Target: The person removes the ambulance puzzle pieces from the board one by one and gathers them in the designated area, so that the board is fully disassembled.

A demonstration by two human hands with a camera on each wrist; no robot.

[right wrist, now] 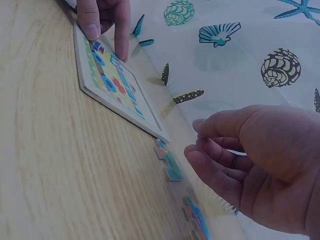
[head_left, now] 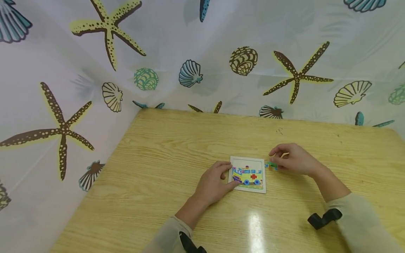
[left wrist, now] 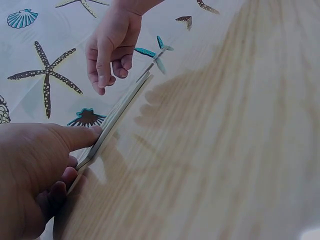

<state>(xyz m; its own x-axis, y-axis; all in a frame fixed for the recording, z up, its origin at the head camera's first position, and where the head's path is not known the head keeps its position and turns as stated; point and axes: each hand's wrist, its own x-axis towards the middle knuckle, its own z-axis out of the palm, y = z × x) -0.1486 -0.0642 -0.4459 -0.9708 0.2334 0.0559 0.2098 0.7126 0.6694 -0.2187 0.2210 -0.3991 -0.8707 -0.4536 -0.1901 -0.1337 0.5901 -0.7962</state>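
A square white-framed jigsaw puzzle board [head_left: 247, 190] lies on the table, its picture a yellow ambulance with a red cross; the upper part of its inset is bare. My left hand [head_left: 212, 182] holds the board by its left side, thumb on the near edge and fingers at the far left corner. Just right of the board lies a green and orange puzzle piece [right wrist: 172, 165]. Another colourful piece [right wrist: 196, 219] shows nearer in the right wrist view. Above these pieces hovers my right hand [head_left: 294, 160], fingers loosely bent, with nothing visible between thumb and fingertips [right wrist: 197, 155].
The wooden table [head_left: 158, 158] has a pale grain and a bright light reflection near its front. A white cloth [head_left: 218, 91] printed with starfish and shells hangs behind and to the left of the table. Black straps [head_left: 324, 218] sit on both sleeves.
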